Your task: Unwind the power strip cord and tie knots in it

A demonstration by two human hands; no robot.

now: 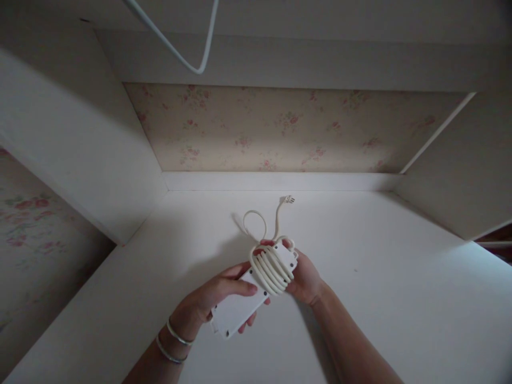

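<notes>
A white power strip is held at a slant above the white desk top, its screwed back side facing me. Its cream cord is wound several times around the upper end. My left hand grips the lower half, thumb across the back and fingertips showing below the far edge. Behind the upper end, my right hand holds the strip and the wound cord; most of its fingers are hidden. A loose loop of cord stands out at the top, and the plug with bare prongs points to the right.
The white desk top spreads under both hands. White side panels rise left and right, with floral wallpaper at the back. A white cable hangs down from the top. Two silver bangles circle my left wrist.
</notes>
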